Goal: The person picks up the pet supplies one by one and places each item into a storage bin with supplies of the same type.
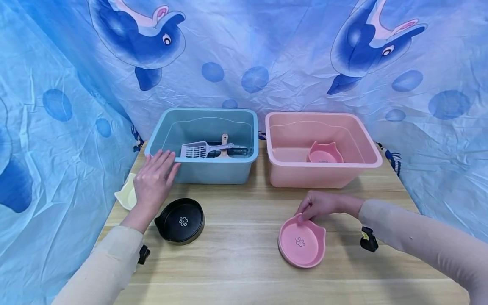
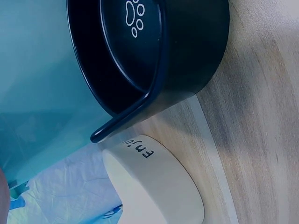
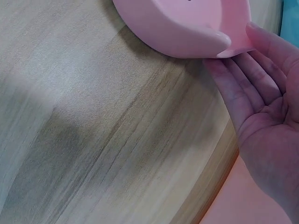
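With thumb and fingers, my right hand pinches the far rim of a pink cat-eared pet bowl, which has a paw print inside. In the right wrist view the fingers lie under the bowl's edge and the thumb is over its rim. My left hand has its fingers extended at the near left corner of the blue bin, overlapping its rim. Close by that hand are a black cat-eared bowl and a pale yellow bowl, the latter partly hidden behind the wrist.
Inside the blue bin lie a lilac litter scoop, a beige-handled tool and a dark item. A pink bin beside it holds another pink bowl. Blue dolphin-print cloth hangs behind and along the sides of the wooden table.
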Motion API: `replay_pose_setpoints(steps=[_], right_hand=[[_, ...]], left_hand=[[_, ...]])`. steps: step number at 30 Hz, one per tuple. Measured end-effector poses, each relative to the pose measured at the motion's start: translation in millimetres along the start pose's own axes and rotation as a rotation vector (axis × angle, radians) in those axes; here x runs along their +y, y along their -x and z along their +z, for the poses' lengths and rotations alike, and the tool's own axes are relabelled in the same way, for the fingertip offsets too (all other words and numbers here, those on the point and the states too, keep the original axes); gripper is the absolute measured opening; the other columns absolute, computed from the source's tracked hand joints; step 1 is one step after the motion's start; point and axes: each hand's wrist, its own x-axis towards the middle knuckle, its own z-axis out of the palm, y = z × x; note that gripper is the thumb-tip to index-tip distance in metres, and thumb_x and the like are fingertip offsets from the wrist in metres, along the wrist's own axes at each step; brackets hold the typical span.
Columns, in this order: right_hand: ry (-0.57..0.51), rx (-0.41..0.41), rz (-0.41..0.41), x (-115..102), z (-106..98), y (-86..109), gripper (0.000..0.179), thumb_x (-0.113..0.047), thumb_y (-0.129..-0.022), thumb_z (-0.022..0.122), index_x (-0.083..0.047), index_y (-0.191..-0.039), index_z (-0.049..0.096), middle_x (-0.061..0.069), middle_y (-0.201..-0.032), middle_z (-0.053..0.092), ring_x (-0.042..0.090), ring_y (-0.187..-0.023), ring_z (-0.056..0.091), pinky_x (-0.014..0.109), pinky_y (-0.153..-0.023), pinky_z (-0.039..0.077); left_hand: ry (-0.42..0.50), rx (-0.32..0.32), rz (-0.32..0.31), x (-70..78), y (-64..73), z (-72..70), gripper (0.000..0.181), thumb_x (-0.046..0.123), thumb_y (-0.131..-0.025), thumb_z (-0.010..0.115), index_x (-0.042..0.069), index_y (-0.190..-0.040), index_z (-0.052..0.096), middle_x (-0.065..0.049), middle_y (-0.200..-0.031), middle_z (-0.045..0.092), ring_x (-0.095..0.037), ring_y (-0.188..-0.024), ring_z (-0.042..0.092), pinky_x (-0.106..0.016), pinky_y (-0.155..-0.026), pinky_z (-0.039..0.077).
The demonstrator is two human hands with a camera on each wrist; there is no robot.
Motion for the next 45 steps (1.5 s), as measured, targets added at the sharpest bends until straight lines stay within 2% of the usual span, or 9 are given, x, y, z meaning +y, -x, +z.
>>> replay_pose_setpoints(steps=[13,18,23,26,30,34,37,41,45], right_hand=[[0.051,0.003,-0.047,-34.8,-13.2,4.7,0.021,-0.012,-0.1,0.076,-0.005,-0.118,0.082,0.011,-0.102,0.082,0.02,-0.092,0.08,0.029,-0.082,0.065],[0.099,0.005,-0.056,-58.9,-22.9,10.4,0.02,-0.014,-0.1,0.077,-0.01,-0.119,0.082,0.008,-0.105,0.083,0.023,-0.098,0.08,0.033,-0.086,0.065],[0.129,0.027,-0.033,-88.9,-38.1,19.1,0.02,-0.017,-0.099,0.079,-0.014,-0.118,0.084,0.006,-0.102,0.083,0.016,-0.093,0.079,0.03,-0.085,0.065],[0.119,0.039,-0.039,-105.9,-49.4,24.1,0.02,-0.011,-0.098,0.079,-0.006,-0.117,0.083,0.011,-0.096,0.082,0.01,-0.082,0.074,0.024,-0.077,0.063],[0.113,0.048,-0.058,-127.7,-68.3,31.9,0.021,-0.003,-0.097,0.076,0.004,-0.117,0.079,0.018,-0.09,0.078,0.008,-0.077,0.071,0.026,-0.078,0.064],[0.123,0.033,-0.039,-151.5,-89.6,39.2,0.024,0.0,-0.099,0.073,0.006,-0.121,0.077,0.019,-0.097,0.079,0.011,-0.085,0.075,0.032,-0.085,0.065],[0.155,0.021,-0.028,-165.2,-106.2,43.3,0.024,-0.001,-0.1,0.071,0.006,-0.122,0.076,0.014,-0.094,0.078,0.009,-0.08,0.071,0.025,-0.08,0.062],[0.229,0.019,-0.02,-177.0,-129.0,48.0,0.023,-0.003,-0.102,0.07,0.004,-0.123,0.077,0.008,-0.081,0.07,0.007,-0.067,0.06,0.018,-0.064,0.053],[0.268,0.055,0.047,-191.3,-150.4,52.7,0.025,-0.006,-0.103,0.07,0.002,-0.125,0.077,0.005,-0.076,0.065,0.009,-0.066,0.058,0.02,-0.065,0.053]], left_hand=[[0.001,0.013,0.004,1.4,-3.0,-0.6,0.038,0.02,-0.096,0.081,0.004,-0.13,0.076,-0.02,-0.128,0.074,-0.043,-0.123,0.069,-0.059,-0.115,0.048],[-0.006,0.009,0.006,0.6,-2.7,-1.7,0.039,0.02,-0.096,0.08,0.004,-0.131,0.076,-0.021,-0.128,0.074,-0.043,-0.124,0.069,-0.06,-0.114,0.048],[-0.002,0.025,0.004,-0.1,-0.9,-2.8,0.038,0.019,-0.095,0.081,0.004,-0.129,0.076,-0.021,-0.126,0.074,-0.043,-0.122,0.07,-0.06,-0.113,0.049],[0.0,0.03,0.004,-0.4,0.4,-3.3,0.038,0.018,-0.094,0.081,0.004,-0.128,0.077,-0.021,-0.126,0.075,-0.043,-0.121,0.071,-0.06,-0.113,0.049],[-0.004,0.02,0.006,-1.0,1.5,-3.9,0.039,0.019,-0.094,0.082,0.003,-0.129,0.077,-0.021,-0.126,0.074,-0.044,-0.121,0.071,-0.06,-0.113,0.049],[-0.007,0.017,0.006,-1.1,1.3,-4.6,0.039,0.018,-0.093,0.082,0.003,-0.129,0.076,-0.021,-0.126,0.074,-0.044,-0.121,0.071,-0.06,-0.113,0.049],[-0.006,0.023,0.009,-1.2,1.3,-4.1,0.039,0.018,-0.093,0.082,0.003,-0.128,0.077,-0.021,-0.126,0.074,-0.043,-0.121,0.071,-0.06,-0.113,0.049],[-0.01,0.015,0.016,-0.4,1.6,-4.1,0.04,0.019,-0.093,0.083,0.003,-0.129,0.076,-0.021,-0.127,0.074,-0.043,-0.121,0.071,-0.06,-0.112,0.05],[-0.018,0.001,0.021,1.4,1.2,-5.7,0.041,0.02,-0.093,0.082,0.002,-0.129,0.076,-0.021,-0.127,0.074,-0.044,-0.121,0.071,-0.061,-0.112,0.05]])
